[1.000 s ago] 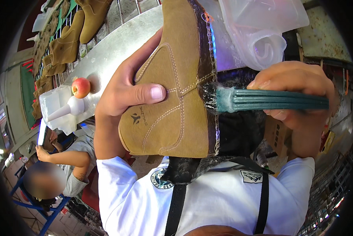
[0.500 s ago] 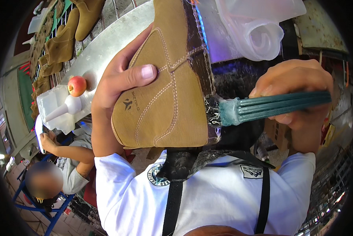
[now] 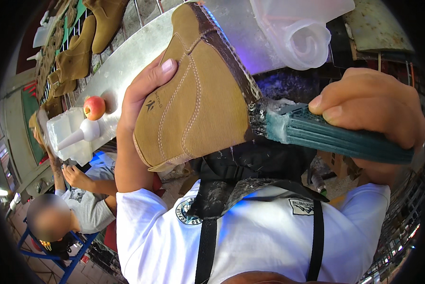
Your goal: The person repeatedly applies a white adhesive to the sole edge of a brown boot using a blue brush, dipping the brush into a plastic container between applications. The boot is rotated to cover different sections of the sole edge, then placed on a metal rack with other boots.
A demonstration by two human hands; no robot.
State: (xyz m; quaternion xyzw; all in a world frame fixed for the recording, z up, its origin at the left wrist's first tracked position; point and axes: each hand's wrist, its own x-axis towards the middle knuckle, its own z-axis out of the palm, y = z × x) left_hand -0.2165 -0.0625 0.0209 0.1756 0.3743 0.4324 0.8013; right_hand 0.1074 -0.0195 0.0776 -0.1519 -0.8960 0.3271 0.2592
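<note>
My left hand [image 3: 143, 92] grips a tan boot upper [image 3: 212, 102] by its far-left side. Its thumb presses on the outer face and its other fingers are hidden behind. Cream stitching curves across the leather, and a dark brown band with a rough stitched edge runs down the right side. My right hand [image 3: 375, 106] is closed round the teal handle of a brush [image 3: 335, 135]. White residue coats the handle's front end. The dark, wet-looking bristles touch the lower end of the brown band.
On the metal table [image 3: 115, 78] at left are a red apple [image 3: 94, 108], a white nozzle cap [image 3: 87, 131] and a clear plastic container [image 3: 63, 123]. A translucent plastic jug [image 3: 307, 42] lies at the back. More boots [image 3: 75, 54] stand on a rack. A co-worker [image 3: 87, 208] sits at lower left.
The boot upper has tilted, its far end swinging left and coming further into view. The brush has shifted slightly up along the band, its handle end dropping lower right. The co-worker's arms have moved.
</note>
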